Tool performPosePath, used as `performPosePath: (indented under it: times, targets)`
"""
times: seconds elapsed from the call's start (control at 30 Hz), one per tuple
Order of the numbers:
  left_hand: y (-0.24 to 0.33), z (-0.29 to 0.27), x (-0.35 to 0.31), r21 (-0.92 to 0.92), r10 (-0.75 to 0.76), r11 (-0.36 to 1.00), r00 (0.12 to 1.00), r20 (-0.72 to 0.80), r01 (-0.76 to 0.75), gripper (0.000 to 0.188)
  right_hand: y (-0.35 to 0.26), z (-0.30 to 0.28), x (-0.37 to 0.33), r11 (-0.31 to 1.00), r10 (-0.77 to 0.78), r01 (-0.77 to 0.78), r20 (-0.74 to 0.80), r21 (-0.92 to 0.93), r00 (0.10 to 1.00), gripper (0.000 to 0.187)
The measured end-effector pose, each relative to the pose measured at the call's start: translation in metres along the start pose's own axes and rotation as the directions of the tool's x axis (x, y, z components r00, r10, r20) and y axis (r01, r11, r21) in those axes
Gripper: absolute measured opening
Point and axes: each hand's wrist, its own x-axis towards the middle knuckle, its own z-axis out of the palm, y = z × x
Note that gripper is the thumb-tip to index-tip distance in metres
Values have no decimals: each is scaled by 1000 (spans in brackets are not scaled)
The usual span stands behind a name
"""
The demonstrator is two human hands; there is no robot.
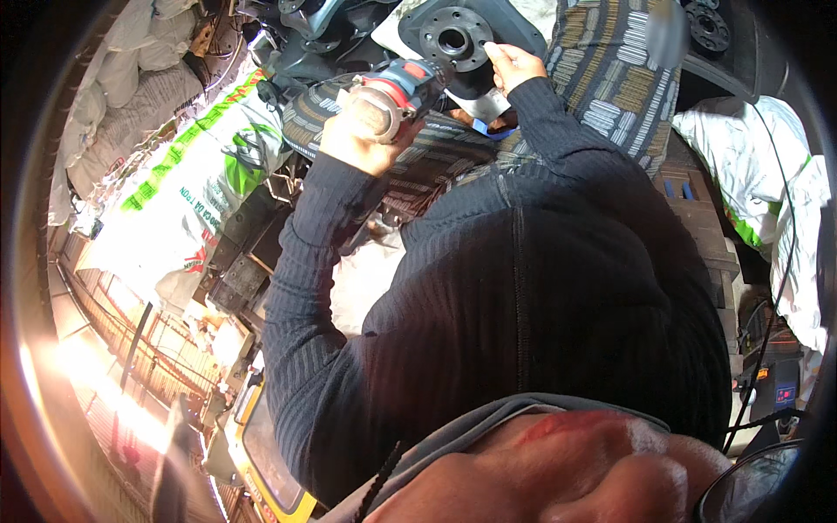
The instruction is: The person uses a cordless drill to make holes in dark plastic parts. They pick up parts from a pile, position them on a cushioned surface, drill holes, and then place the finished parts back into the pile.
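Note:
A blue-and-red power tool (408, 80) with a rounded, worn-looking end is gripped in my left hand (362, 144). The tool lies just left of a dark round flange (429, 42) that has a wide central hole and a ring of bolt holes. This flange sits on a dark grey housing (514, 35). At the flange's right edge is my right hand (516, 68), thumb and finger pinched together by a bolt hole. Whatever small thing may be between those fingertips is too small to make out.
Patterned cloth (610, 96) lies beneath the housing and along its right. Another flanged part (708, 30) stands at the far right, near white sacks (741, 148) and a hanging black cable (789, 200). More sacks (209, 187) with green print lie left. A yellow-framed object (261, 453) is lower left.

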Motion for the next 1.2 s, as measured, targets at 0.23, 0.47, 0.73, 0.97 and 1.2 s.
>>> performPosePath:
  times: [0.23, 0.47, 0.73, 0.97, 1.2]
  targets:
    - [28, -7, -44, -227, 129, 960, 978, -165, -165, 41, -24, -37, -23, 803, 130, -382, 491, 457, 861, 47]
    - [40, 5, -60, -332, 121, 930, 984, -134, -159, 43, -30, -39, -29, 784, -57, -433, 746, 445, 664, 49]
    - [43, 13, -59, -377, 90, 915, 985, -147, -140, 39, -29, -40, -31, 784, -43, -467, 786, 410, 617, 49]
    - [30, -1, -57, -245, 191, 940, 961, -199, -238, 35, -37, -31, -38, 894, -4, -294, 662, 338, 749, 41]
    - [22, 0, -54, -281, 97, 950, 983, -157, -139, 39, -48, -29, -47, 940, 155, -290, 529, 182, 834, 35]
